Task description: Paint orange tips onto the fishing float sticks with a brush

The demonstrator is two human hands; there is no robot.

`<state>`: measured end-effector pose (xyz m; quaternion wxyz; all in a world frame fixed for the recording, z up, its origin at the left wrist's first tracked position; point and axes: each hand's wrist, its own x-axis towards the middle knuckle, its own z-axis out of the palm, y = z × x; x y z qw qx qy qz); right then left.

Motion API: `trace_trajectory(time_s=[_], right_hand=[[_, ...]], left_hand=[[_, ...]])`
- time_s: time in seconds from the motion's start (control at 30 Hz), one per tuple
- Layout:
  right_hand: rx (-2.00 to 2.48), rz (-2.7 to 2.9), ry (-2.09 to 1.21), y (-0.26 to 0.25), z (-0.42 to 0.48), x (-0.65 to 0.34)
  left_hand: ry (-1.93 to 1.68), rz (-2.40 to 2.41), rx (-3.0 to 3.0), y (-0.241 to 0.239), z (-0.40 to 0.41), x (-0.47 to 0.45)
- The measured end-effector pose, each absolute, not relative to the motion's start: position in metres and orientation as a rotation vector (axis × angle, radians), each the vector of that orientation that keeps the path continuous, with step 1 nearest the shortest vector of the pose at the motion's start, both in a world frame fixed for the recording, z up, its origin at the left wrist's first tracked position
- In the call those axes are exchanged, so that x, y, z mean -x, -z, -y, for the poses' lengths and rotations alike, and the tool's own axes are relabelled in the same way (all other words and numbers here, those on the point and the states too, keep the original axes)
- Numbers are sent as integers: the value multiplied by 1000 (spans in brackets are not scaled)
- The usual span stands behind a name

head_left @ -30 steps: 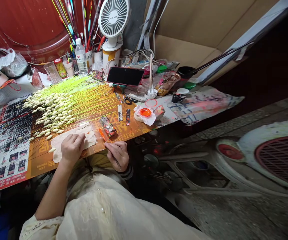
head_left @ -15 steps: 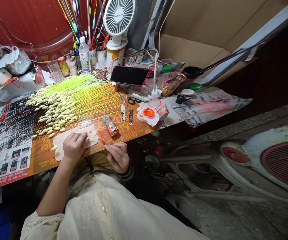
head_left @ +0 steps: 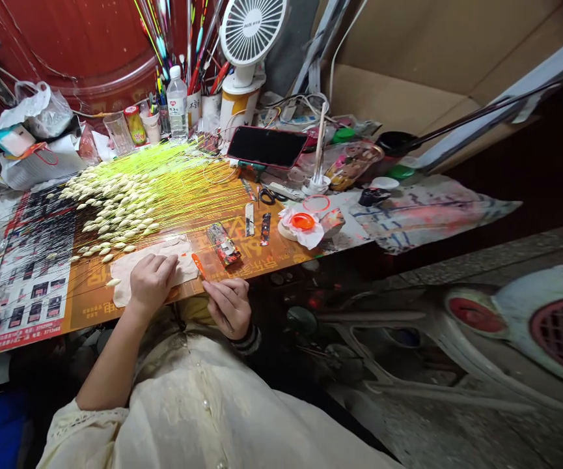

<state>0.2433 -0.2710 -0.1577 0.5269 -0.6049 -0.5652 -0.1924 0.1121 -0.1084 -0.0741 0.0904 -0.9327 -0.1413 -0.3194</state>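
My left hand (head_left: 150, 281) rests curled on a pale cloth (head_left: 129, 270) at the table's near edge, fingers pressed down on it. My right hand (head_left: 230, 306) sits just off the table edge, pinched on a thin orange-tipped brush or stick (head_left: 198, 265) that points up onto the cloth. Beyond the cloth lies a wide spread of fishing floats (head_left: 115, 208) with white bodies and thin yellow-green stems (head_left: 178, 179). A small paint-smeared block (head_left: 223, 244) lies right of the cloth.
An orange paint lid on tissue (head_left: 303, 223), scissors (head_left: 266, 195), a phone on a stand (head_left: 267, 146), a white desk fan (head_left: 249, 32), a water bottle (head_left: 177, 104), cups of brushes and plastic bags crowd the table's back. A floor fan (head_left: 530, 319) lies at the right.
The view has shifted so the table sits further right in frame. Both hands keep nearly the same pose on the cloth and the stick.
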Motion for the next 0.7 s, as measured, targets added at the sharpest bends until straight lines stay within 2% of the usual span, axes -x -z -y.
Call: trace_trajectory(time_s=[0.7], right_hand=[[1457, 1333, 417, 160, 272, -243]], left_hand=[[969, 413, 2788, 73, 108, -113]])
